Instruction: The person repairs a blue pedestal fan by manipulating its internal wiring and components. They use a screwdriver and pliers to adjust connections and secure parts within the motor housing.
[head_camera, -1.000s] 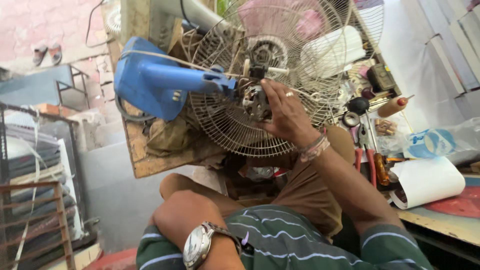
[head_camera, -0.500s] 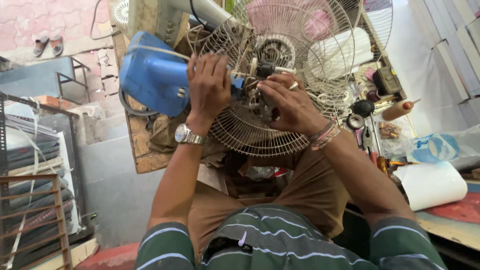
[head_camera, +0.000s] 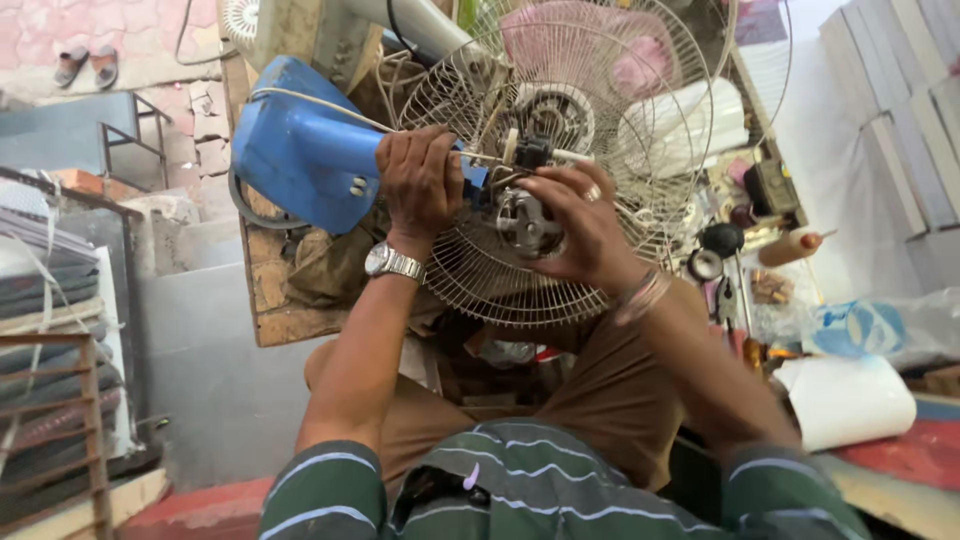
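Note:
A blue fan body (head_camera: 305, 160) lies on a wooden board, its neck pointing right into a round cream wire guard (head_camera: 560, 160). My left hand (head_camera: 420, 180) is closed around the blue neck just beside the motor; a metal watch sits on that wrist. My right hand (head_camera: 580, 225) wraps the grey metal fan motor (head_camera: 525, 222) in front of the guard, fingers curled round its far side. A pink blade shows behind the guard's upper wires.
A wooden board (head_camera: 285, 300) carries the fan over my knees. To the right a cluttered bench holds small tools, a brown bottle (head_camera: 790, 245), a white paper roll (head_camera: 845, 400) and a blue-white plastic bag (head_camera: 865, 330). Metal racks (head_camera: 60, 400) stand left.
My left arm rose from my lap and took hold of the blue fan neck. My right hand shifted down onto the motor, and the view moved closer.

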